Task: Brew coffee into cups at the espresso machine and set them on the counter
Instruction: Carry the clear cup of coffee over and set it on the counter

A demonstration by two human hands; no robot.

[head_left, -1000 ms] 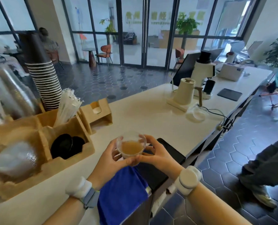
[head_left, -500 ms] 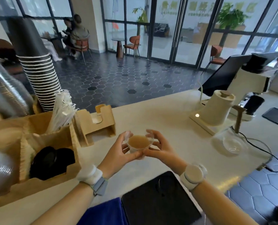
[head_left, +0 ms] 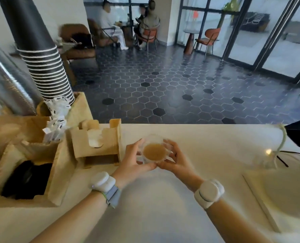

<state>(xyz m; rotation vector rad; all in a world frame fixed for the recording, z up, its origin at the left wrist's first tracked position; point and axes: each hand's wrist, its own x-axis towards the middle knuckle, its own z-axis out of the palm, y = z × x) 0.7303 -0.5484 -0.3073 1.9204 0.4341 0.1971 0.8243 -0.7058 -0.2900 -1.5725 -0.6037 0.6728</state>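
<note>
Cup (head_left: 154, 150): clear glass, part-filled with light brown coffee, mid-desk (head_left: 159, 204), right of the wooden holder (head_left: 100, 146).
Change: a second ago it was carried near the desk's edge; now further in, low, apparently touching down.
Left hand (head_left: 133, 162) grip: fingers curled round cup.
Right hand (head_left: 176, 159) grip: same, opposite side.
Organiser (head_left: 58, 169): black lids; wrapped straws behind.

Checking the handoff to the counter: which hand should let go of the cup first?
Probably the left hand. The wooden holder sits close beside it, crowding that side. The right hand has open counter around it and also grips the cup, so it can steady it alone.
</note>
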